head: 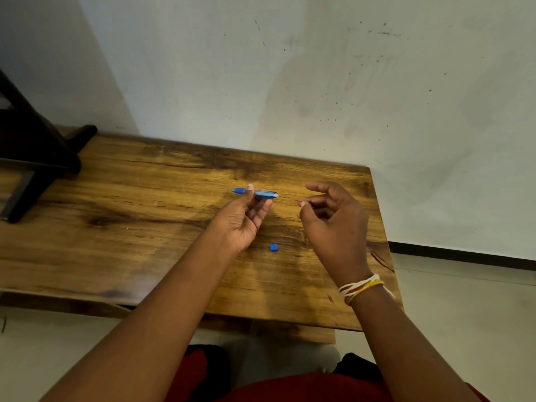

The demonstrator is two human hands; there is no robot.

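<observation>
Seems partway through: pinches the slim blue plastic pen (pixel 265 194) over the brown wooden counter (pixel 139 233) in the left hand (pixel 246 219), leaves a small blue square plastic piece (pixel 273 247) loose on the counter, and curls the fingers of the right hand (pixel 333 224) beside the pen, any hold there unclear.

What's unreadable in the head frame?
Head view:
- blue pen: middle hidden by the thumb of the left hand.
- right hand: whether it pinches something, too thin to tell.
- small blue piece on table: too small to identify.
- dark stand: cut off by left edge.
</observation>
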